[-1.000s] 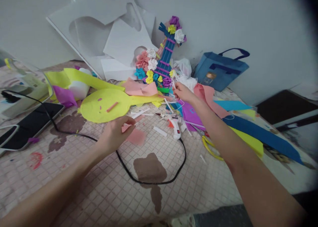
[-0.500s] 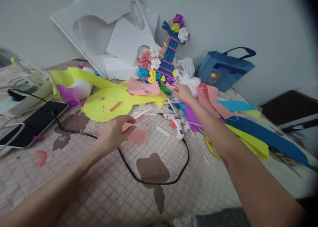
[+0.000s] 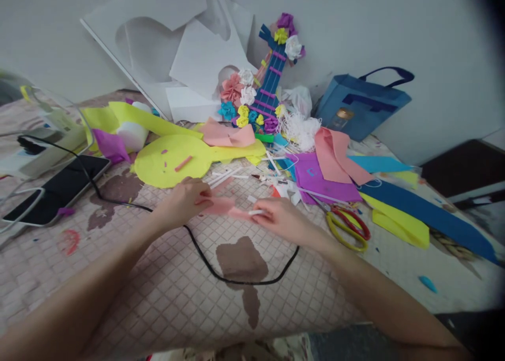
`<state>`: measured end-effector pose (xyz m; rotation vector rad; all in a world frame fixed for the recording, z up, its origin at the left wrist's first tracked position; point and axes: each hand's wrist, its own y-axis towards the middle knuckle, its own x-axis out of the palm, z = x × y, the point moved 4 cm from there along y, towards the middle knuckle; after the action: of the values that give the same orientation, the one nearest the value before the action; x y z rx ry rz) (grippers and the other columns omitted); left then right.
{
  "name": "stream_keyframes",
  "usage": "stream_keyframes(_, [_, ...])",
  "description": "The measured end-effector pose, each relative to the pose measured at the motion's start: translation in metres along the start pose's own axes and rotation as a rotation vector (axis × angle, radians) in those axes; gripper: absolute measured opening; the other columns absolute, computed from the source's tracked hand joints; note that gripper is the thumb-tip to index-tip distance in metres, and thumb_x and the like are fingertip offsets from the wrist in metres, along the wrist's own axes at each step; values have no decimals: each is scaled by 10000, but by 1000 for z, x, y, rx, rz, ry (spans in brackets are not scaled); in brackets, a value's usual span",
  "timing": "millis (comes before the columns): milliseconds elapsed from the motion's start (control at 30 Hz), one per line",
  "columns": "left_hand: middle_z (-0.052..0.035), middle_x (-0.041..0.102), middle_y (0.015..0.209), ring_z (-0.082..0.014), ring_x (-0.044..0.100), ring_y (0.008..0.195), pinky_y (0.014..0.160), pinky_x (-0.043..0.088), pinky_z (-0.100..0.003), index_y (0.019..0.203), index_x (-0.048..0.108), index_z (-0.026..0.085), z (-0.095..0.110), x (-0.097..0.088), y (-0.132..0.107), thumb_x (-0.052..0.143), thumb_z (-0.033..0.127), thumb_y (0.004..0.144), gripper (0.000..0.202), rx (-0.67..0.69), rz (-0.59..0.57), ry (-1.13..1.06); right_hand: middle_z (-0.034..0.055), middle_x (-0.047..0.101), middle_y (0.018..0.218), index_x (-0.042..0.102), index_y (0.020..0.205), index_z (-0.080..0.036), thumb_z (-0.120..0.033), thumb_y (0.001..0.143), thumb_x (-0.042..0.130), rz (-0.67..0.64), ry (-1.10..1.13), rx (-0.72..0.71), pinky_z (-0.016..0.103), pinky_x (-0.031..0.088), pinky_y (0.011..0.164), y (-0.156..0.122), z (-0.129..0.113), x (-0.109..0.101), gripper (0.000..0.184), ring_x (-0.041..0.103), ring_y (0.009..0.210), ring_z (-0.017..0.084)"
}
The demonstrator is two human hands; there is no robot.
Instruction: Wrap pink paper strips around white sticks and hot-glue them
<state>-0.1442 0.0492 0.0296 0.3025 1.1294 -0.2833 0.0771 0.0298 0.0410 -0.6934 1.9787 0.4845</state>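
Note:
My left hand (image 3: 188, 198) pinches the left end of a small pink paper piece (image 3: 221, 206) just above the tiled tabletop. The piece's right end meets my right hand (image 3: 278, 219), whose closed fingers also grip a short white stick (image 3: 255, 212). Both hands hover over a black cable (image 3: 205, 258) looping across the table. A glue gun (image 3: 282, 191) lies mostly hidden just behind my right hand.
A blue paper guitar with paper flowers (image 3: 262, 90) leans on the wall beside white foam boards (image 3: 185, 50). Yellow paper cutout (image 3: 173, 161), purple sheet (image 3: 319, 179), pink and blue sheets, scissors (image 3: 349, 227), a blue bag (image 3: 361, 106) and a tablet (image 3: 55, 190) lie around.
My right hand came back from the guitar's base with the white stick to the pink piece. My left hand shifted slightly to meet it.

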Motion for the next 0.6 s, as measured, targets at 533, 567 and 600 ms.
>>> stream_keyframes(533, [-23,646,812,-140,589,716,598,445,-222,957,631,169,50,23,-24,626,404,774,297,58,-226,-408,-5,603,671,607,793,-188,-251,790,622,-79,-107,80,231,265,553,-5,9,39,65,540,649,136])
stream_keyframes(567, [-20,644,801,-134,586,706,600,440,-218,944,633,163,52,26,-24,633,353,764,262,63,-240,-417,-6,603,678,600,800,-190,-255,788,625,-76,-104,84,231,272,556,-5,9,39,71,541,652,138])
stream_keyframes(600, [-17,643,788,-128,582,697,603,434,-215,918,635,158,53,29,-24,622,294,763,206,63,-248,-418,-8,601,683,590,812,-192,-267,786,632,-68,-95,90,231,281,558,-6,9,39,90,541,650,140])
